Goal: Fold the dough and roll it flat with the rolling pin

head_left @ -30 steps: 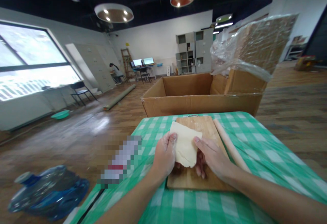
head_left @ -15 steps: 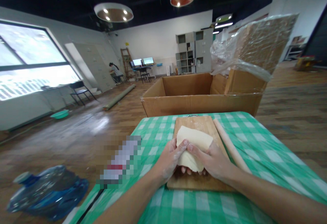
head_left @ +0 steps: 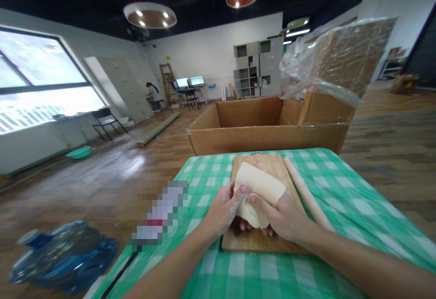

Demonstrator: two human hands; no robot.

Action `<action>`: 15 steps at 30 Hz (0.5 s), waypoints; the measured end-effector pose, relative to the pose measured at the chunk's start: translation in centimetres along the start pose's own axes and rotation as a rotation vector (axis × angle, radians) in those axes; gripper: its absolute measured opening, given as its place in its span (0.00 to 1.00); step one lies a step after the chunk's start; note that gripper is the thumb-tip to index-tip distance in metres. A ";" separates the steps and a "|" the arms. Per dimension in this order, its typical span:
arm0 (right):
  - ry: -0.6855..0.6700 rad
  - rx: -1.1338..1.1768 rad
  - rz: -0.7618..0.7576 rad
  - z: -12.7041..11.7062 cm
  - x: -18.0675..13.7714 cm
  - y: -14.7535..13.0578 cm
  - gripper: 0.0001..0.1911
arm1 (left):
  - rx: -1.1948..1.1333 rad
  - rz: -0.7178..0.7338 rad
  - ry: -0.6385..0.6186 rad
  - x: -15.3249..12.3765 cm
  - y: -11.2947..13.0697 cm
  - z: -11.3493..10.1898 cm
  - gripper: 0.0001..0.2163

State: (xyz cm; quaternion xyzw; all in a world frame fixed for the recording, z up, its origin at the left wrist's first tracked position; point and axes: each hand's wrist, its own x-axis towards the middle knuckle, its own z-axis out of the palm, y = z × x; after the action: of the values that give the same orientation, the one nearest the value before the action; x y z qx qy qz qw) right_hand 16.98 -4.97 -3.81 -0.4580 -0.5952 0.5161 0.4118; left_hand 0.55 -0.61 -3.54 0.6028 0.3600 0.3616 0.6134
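Observation:
A pale, folded sheet of dough (head_left: 263, 183) is held over a wooden cutting board (head_left: 238, 242). My left hand (head_left: 229, 206) grips its left side, thumb on top and fingertips showing beneath. On the other side my right hand (head_left: 282, 215) is closed on the dough in the same way, its thumb pressing near the middle. Both thumbs lie close together but apart. A light wooden rolling pin (head_left: 308, 194) rests along the right edge of the board. Dusty white traces show on the hands.
A green-and-white checked cloth (head_left: 357, 208) covers the table. A blurred-out flat object (head_left: 163, 212) lies at its left edge. Beyond stands a large open cardboard box (head_left: 265, 140). A blue water jug (head_left: 68, 256) is on the floor at left. Far back, a person (head_left: 155, 94) sits.
My thumbs have drawn slightly apart on the dough. Its upper flap now tilts more, with the left corner higher. Board and rolling pin stay in place.

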 end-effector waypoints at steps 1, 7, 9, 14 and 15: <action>-0.015 0.001 0.000 0.0 0.0 0.0 0.25 | 0.027 -0.012 -0.022 0.0 0.1 -0.1 0.26; -0.019 -0.026 0.022 0.2 0.1 0.6 0.24 | 0.367 0.161 0.252 -0.6 0.1 -0.4 0.23; -0.022 -0.048 0.032 0.1 0.0 0.6 0.25 | 0.406 0.203 0.272 -0.6 0.0 -0.5 0.23; -0.012 -0.055 0.047 0.2 -0.2 0.5 0.24 | 0.281 0.135 0.240 -0.5 -0.1 -0.6 0.27; -0.014 -0.037 0.053 0.2 -0.2 0.6 0.25 | 0.252 0.128 0.233 -0.5 -0.1 -0.8 0.28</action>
State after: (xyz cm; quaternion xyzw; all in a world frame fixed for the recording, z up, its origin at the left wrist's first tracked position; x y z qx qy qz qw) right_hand 16.88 -5.15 -4.43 -0.4774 -0.5951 0.5190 0.3855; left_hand -0.35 -0.68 -3.65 0.6507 0.4322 0.4192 0.4627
